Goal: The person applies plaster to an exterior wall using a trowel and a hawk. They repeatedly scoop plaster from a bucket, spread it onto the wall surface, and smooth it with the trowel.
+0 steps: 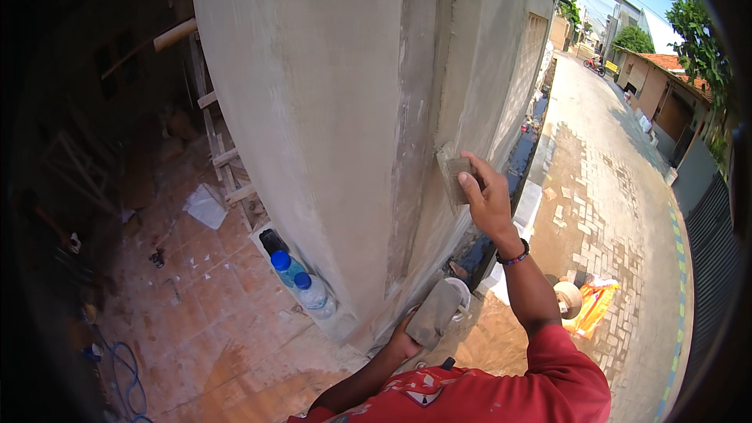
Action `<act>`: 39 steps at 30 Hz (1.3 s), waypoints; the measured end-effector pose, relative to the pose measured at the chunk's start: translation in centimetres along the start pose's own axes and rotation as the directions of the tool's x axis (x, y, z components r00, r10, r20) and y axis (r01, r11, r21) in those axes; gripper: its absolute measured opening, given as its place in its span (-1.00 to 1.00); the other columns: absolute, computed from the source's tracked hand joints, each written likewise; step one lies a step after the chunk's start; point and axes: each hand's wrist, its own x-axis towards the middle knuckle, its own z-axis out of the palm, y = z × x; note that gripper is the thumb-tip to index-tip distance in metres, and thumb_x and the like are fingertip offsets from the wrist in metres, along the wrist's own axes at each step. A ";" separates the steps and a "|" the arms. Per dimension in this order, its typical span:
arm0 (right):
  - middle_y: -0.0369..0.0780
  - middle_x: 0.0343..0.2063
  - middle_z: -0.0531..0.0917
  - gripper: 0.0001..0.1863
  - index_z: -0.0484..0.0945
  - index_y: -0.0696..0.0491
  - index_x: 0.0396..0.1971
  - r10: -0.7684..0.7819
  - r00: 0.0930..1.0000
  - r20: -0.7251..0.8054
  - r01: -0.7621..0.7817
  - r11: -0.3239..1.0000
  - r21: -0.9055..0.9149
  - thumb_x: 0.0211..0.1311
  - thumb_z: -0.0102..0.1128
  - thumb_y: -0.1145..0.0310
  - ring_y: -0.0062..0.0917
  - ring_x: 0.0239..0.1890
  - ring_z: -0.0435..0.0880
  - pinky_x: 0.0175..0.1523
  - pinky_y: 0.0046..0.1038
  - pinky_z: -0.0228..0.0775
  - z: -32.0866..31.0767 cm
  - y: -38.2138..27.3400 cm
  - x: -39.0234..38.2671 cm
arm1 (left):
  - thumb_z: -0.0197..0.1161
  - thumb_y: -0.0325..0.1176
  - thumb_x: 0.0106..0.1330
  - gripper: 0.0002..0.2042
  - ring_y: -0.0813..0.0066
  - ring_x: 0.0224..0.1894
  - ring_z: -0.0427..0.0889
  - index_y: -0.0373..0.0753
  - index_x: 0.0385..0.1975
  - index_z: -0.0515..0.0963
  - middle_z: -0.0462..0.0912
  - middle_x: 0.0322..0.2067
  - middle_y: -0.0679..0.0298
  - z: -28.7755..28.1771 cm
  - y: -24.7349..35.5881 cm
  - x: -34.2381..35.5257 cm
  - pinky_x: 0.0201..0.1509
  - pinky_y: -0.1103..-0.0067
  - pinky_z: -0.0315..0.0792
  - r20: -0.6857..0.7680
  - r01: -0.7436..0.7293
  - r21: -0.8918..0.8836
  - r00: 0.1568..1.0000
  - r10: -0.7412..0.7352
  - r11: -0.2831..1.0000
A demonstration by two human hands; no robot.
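My right hand (490,202) pinches a small flat rectangular plastering blade (454,178), its face against the grey plastered wall (329,78) beside a vertical ridge at the corner. Lower down, near the foot of the wall, my left hand (403,340) grips a grey rectangular board (435,313) by its near edge. The board is tilted, and whether it has a handle cannot be seen. Partly behind it stands a white bucket (464,294). Damp-looking plaster darkens a strip of the wall along the corner.
Two blue-capped bottles (313,296) and a black object (271,241) stand on a ledge at left. A wooden ladder-like frame (222,158) rises behind them. Right of the wall runs a water-filled drain (520,155). An orange sack (597,305) lies on the paving; a blue hose (129,376) curls lower left.
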 end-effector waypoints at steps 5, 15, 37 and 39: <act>-0.24 -0.24 0.62 -0.58 0.40 0.24 0.04 0.230 0.942 0.245 -0.336 0.659 0.673 0.32 0.09 0.27 -0.60 -0.23 0.60 -0.11 -0.58 0.41 -2.3 -1.5 1.0 | -0.05 -0.17 0.38 -0.62 0.27 0.04 0.54 -0.22 0.10 0.40 0.53 0.02 0.17 1.6 -0.3 -0.5 0.11 0.29 0.44 -0.043 -0.004 0.010 0.999 0.004 1.000; -0.19 -0.18 0.57 -0.62 0.28 0.18 0.05 0.081 0.956 0.283 -0.242 0.765 0.597 0.32 0.07 0.36 -0.58 -0.26 0.64 -0.38 -0.56 0.58 -3.4 -2.9 2.8 | -0.04 -0.19 0.38 -0.63 0.29 -0.05 0.59 -0.21 0.09 0.41 0.56 -0.03 0.17 -1.0 -0.8 1.5 0.03 0.29 0.47 0.041 0.054 -0.132 0.998 -0.049 0.990; -0.15 -0.30 0.53 -0.69 0.42 0.21 -0.14 -0.123 0.984 -0.131 0.106 0.986 -0.131 0.13 0.26 0.49 -0.60 -0.29 0.56 -0.43 -0.57 0.47 -2.2 4.7 0.5 | 0.01 -0.15 0.37 -0.66 0.25 -0.02 0.56 -0.10 0.07 0.42 0.54 -0.01 0.19 -0.2 -2.0 0.3 0.02 0.27 0.47 -0.034 -0.040 -0.109 0.999 0.036 0.993; -0.22 -0.34 0.51 -0.66 0.39 0.20 -0.11 -0.055 0.979 -0.194 0.068 0.996 0.061 0.15 0.25 0.47 -0.68 -0.33 0.54 -0.48 -0.62 0.46 -1.8 3.0 0.4 | 0.00 -0.16 0.37 -0.67 0.25 -0.03 0.56 -0.10 0.07 0.42 0.54 -0.02 0.19 0.0 -1.7 0.1 0.02 0.27 0.47 0.010 -0.006 -0.133 1.000 0.008 0.991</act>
